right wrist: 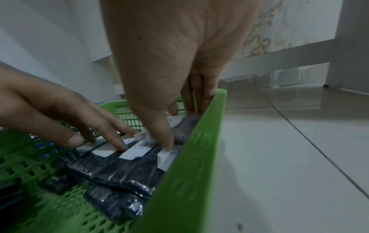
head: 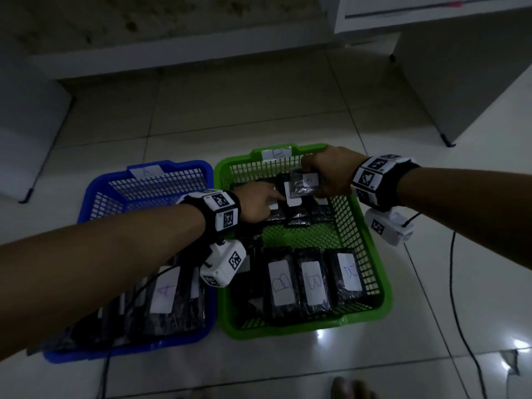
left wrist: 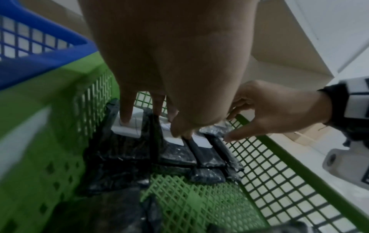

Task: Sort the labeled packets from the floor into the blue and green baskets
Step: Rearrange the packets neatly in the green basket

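The green basket (head: 383, 283), tagged B, holds two rows of black packets with white B labels (head: 313, 283). Left of it, the blue basket (head: 95, 194), tagged A, holds packets labelled A (head: 165, 295). My left hand (head: 259, 203) reaches into the green basket, its straight fingers (left wrist: 125, 116) pressing on the far row of packets (left wrist: 175, 151). My right hand (head: 328, 174) grips one labelled packet (head: 303, 184) between thumb and fingers, low over the far row's right end, beside the basket wall (right wrist: 189, 157). The right wrist view shows this packet (right wrist: 185, 126) touching the ones below.
Both baskets stand on a white tiled floor (head: 431, 283). Black cables (head: 460, 298) trail to the right of the green basket. White furniture on black feet (head: 446, 142) stands behind on the right and left. A foot (head: 345, 387) shows at the bottom edge.
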